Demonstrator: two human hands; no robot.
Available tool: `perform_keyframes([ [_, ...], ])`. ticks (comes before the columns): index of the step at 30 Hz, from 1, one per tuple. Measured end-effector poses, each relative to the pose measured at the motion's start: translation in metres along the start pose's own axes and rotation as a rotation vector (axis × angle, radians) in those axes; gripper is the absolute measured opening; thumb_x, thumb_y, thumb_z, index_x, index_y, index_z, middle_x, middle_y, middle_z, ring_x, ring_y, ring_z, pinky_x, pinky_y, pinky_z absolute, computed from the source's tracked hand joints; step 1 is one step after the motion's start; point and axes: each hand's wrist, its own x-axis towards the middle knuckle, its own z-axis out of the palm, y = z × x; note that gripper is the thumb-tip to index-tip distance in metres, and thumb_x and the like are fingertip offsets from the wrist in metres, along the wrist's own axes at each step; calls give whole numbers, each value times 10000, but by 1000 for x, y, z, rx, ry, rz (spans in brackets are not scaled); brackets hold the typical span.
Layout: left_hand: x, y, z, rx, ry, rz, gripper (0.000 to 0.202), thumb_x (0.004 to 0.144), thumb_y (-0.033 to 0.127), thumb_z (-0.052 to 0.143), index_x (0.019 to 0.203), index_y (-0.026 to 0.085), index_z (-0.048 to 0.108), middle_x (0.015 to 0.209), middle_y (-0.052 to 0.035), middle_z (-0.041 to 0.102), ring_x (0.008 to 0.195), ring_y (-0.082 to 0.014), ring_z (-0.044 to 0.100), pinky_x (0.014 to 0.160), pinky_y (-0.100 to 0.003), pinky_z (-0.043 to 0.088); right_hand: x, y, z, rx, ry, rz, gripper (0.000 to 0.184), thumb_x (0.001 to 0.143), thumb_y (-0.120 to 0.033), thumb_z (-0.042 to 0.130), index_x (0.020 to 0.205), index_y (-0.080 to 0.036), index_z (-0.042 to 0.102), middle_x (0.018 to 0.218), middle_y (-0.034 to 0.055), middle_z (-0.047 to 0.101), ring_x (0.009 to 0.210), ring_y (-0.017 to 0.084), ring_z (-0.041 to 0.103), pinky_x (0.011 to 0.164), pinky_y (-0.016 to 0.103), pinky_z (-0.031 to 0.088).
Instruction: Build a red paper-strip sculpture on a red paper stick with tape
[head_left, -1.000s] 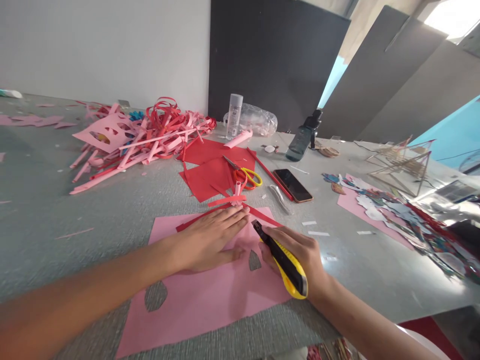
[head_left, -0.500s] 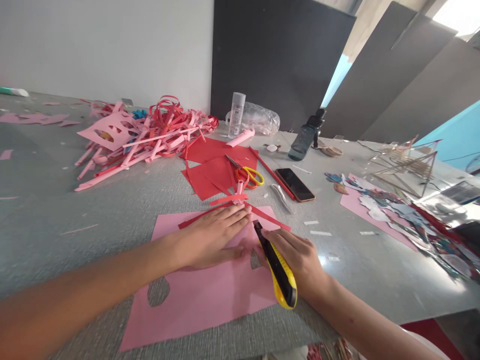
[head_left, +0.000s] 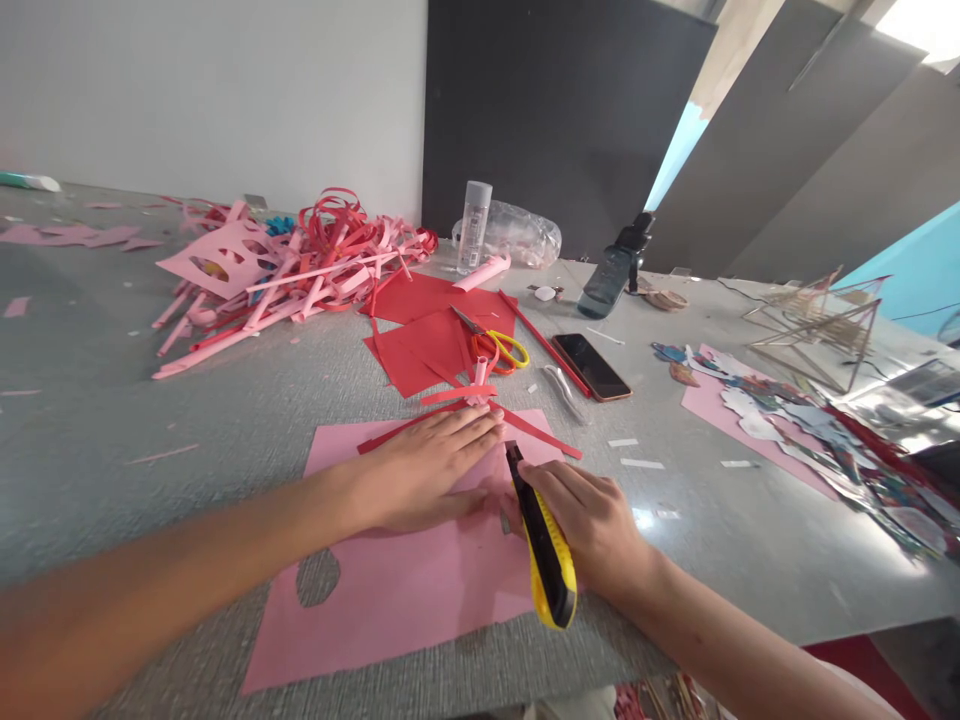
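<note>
A pink paper sheet (head_left: 405, 590) lies on the grey table (head_left: 112, 440) in front of me, with a leaf-shaped hole cut near its left side. My left hand (head_left: 424, 470) lies flat on the sheet, fingers stretched out and pressing it down. My right hand (head_left: 592, 525) is closed round a yellow and black utility knife (head_left: 544, 540), whose tip rests on the sheet just right of my left hand's thumb. Thin red strips (head_left: 525, 428) lie across the sheet's far edge.
Red paper sheets (head_left: 420, 345) and orange-yellow scissors (head_left: 495, 350) lie beyond. A heap of pink and red offcuts (head_left: 300, 270) sits far left. A phone (head_left: 590, 365), a dark bottle (head_left: 611, 275), a clear bottle (head_left: 472, 225) and coloured cut-outs on pink paper (head_left: 757, 415) lie to the right.
My right hand has swung the knife's rear end towards me and to the left, so the knife stands steeper. The left hand has stayed flat on the pink sheet.
</note>
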Motion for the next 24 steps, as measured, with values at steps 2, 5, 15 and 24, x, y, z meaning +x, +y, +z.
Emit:
perform_keyframes([
  [2, 0, 1, -1, 3, -13, -6, 782, 1039, 653, 322, 1631, 141, 303, 1713, -109, 235, 1598, -291, 201, 1289, -442, 170, 2, -1, 1, 0, 18, -14, 186, 938, -160, 684, 1100, -92, 625, 779, 66, 705, 667, 183, 695, 611, 284, 579],
  [5, 0, 2, -3, 0, -23, -17, 788, 1040, 656, 308, 1630, 133, 300, 1715, -110, 227, 1600, -293, 192, 1289, -441, 171, 5, -4, 0, -21, 41, -42, 163, 939, -171, 685, 1067, -88, 627, 751, 69, 708, 651, 184, 703, 596, 281, 580],
  [15, 0, 0, -1, -13, -24, -10, 829, 1028, 697, 271, 1629, 126, 303, 1719, -106, 203, 1606, -301, 161, 1295, -458, 151, 1, -2, -4, -39, -5, -101, 156, 960, -108, 578, 1111, -92, 611, 787, 81, 722, 661, 188, 697, 528, 288, 547],
  [24, -1, -4, 3, -5, 8, 15, 807, 1020, 706, 290, 1629, 177, 321, 1719, -92, 235, 1602, -299, 181, 1293, -443, 148, -3, 1, -14, 6, -56, -129, 186, 988, -134, 563, 1161, -93, 620, 847, 104, 733, 716, 210, 718, 554, 306, 578],
])
